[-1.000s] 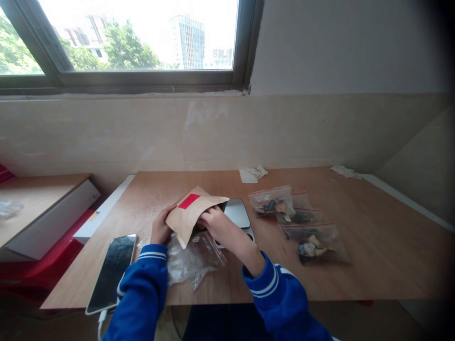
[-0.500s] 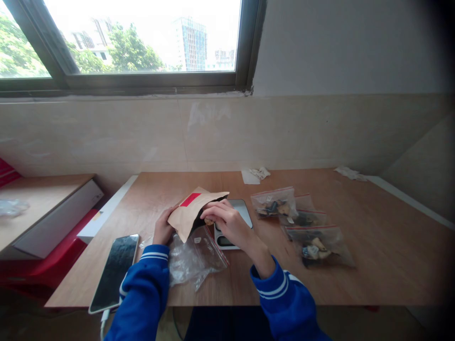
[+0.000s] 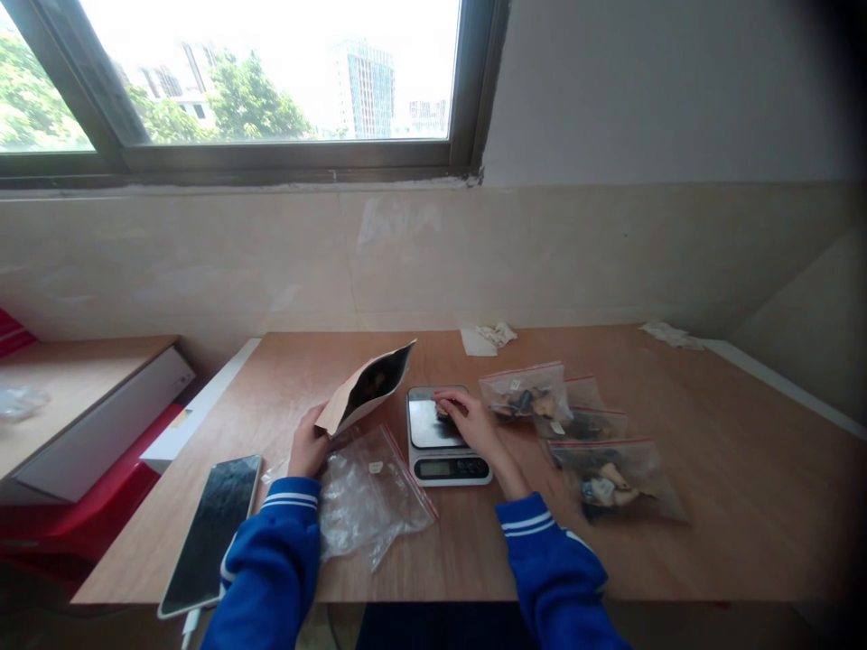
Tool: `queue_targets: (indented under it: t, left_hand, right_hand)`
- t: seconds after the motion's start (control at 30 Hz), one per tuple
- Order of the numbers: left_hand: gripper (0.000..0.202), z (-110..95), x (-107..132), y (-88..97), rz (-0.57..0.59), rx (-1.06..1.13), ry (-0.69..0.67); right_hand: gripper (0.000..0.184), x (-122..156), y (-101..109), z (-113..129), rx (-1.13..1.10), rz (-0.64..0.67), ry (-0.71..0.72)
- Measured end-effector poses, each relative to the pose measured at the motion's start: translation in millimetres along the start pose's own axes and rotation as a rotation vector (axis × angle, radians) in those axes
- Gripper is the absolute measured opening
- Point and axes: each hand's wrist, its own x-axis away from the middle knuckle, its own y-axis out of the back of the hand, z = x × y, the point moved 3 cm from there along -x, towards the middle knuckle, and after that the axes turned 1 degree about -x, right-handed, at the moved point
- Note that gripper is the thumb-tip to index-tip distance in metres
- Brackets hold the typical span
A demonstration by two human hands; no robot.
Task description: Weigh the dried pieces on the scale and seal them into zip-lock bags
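My left hand (image 3: pixel 308 444) grips the lower end of a brown paper pouch (image 3: pixel 362 393), held tilted with its open mouth facing right and dark contents showing inside. My right hand (image 3: pixel 467 418) rests over the platform of a small digital scale (image 3: pixel 443 442), fingers curled on a small brown piece against the platform. An empty clear zip bag (image 3: pixel 369 492) lies on the wooden table (image 3: pixel 711 469) between my forearms.
Three filled zip bags (image 3: pixel 582 433) lie to the right of the scale. A phone (image 3: pixel 209 533) with a cable lies at the table's left front edge. Crumpled paper scraps (image 3: pixel 488 338) sit by the wall. A lower side table (image 3: pixel 81 379) stands at the left.
My right hand came out of the pouch and moved right onto the scale platform with a small piece. The pouch tilted up, its mouth now facing right.
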Motion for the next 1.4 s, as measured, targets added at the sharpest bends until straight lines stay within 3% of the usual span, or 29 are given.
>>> queue_targets:
  t: [0.13, 0.37, 0.6, 0.8, 0.93, 1.07, 1.17, 1.4]
  left_hand:
    - [0.041, 0.4, 0.5, 0.4, 0.003, -0.013, -0.002]
    - [0.044, -2.2, 0.7, 3.3, -0.027, -0.043, -0.013]
    - [0.042, -9.2, 1.2, 5.2, -0.039, -0.047, -0.006]
    - [0.042, -11.1, 1.9, 6.2, -0.035, -0.05, -0.02]
    - [0.042, -9.4, 1.5, 5.3, -0.043, -0.057, -0.021]
    - [0.042, -7.6, 0.4, 4.4, -0.048, -0.056, -0.025]
    - [0.04, -6.6, -0.1, 4.2, -0.04, -0.051, -0.031]
    - [0.041, -3.2, -0.9, 3.4, -0.038, -0.061, -0.048]
  right_hand:
    - [0.027, -2.3, -5.9, -6.4, 0.139, 0.054, 0.044]
    - [0.037, 1.9, -1.4, -4.0, 0.464, -0.003, 0.054]
    - [0.037, 3.2, -0.7, -6.6, 0.527, 0.018, 0.086]
    - [0.06, 8.6, -8.5, 0.1, 0.651, -0.078, 0.169]
    - [0.045, 6.6, -10.5, 4.3, 0.666, -0.113, 0.161]
    - [0.029, -5.5, -2.6, 2.3, 0.719, -0.165, 0.022]
    - [0.024, -17.8, 1.8, 2.7, 0.766, -0.121, -0.057]
    - [0.023, -22.6, -10.4, 20.2, 0.669, -0.016, 0.006]
